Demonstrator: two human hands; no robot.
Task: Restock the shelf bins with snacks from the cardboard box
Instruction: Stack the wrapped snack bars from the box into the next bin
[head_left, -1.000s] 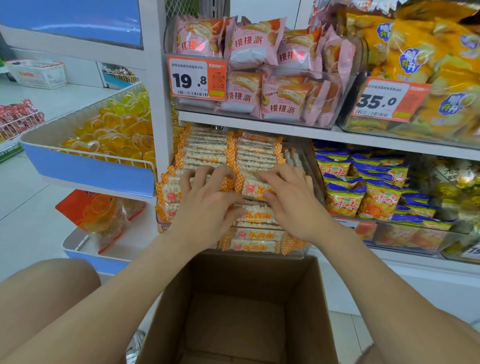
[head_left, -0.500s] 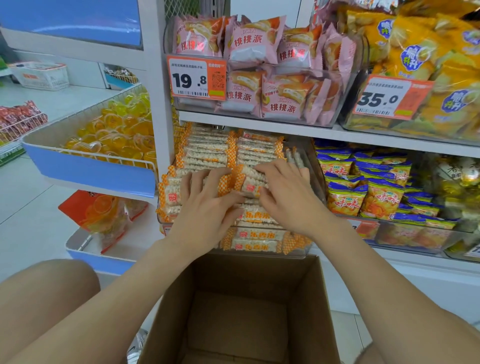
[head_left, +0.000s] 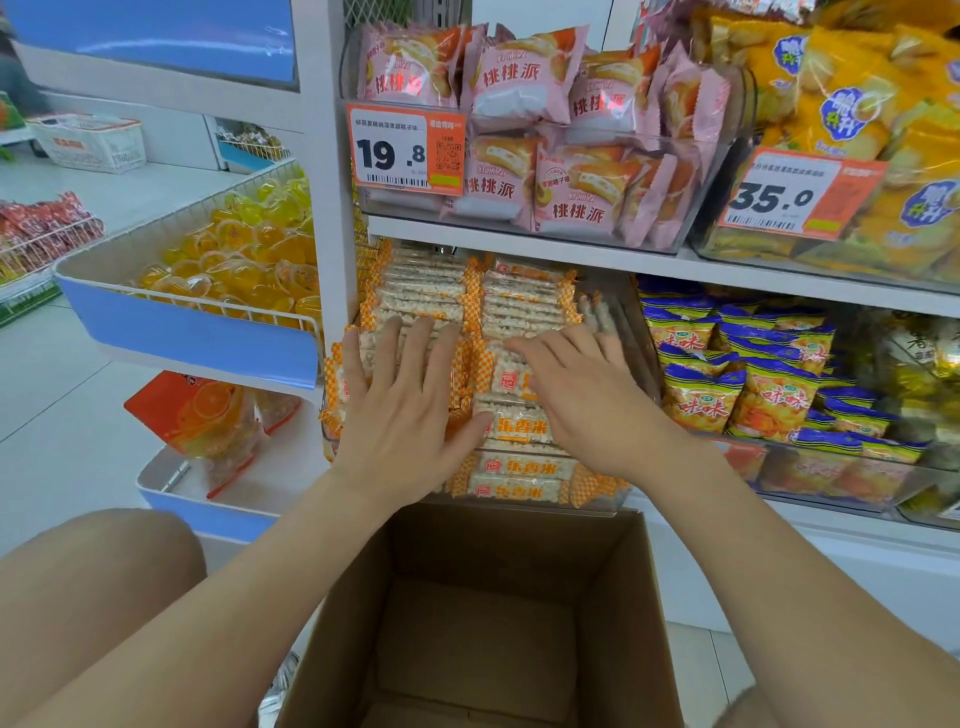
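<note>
Shelf bin at centre: your left hand and right hand, fingers straight, press the snack bars level. The cardboard box seems empty, so finish tidying.

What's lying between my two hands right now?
Orange-and-white snack packs lie between the left hand and the right hand; the head view shows it.

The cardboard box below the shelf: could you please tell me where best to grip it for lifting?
Probably the top edges of its left and right walls, from above, fingers hooked inside: the cardboard box stands upright and open-topped, no flaps cover those rims, and its far wall sits close under the shelf bin.
</note>
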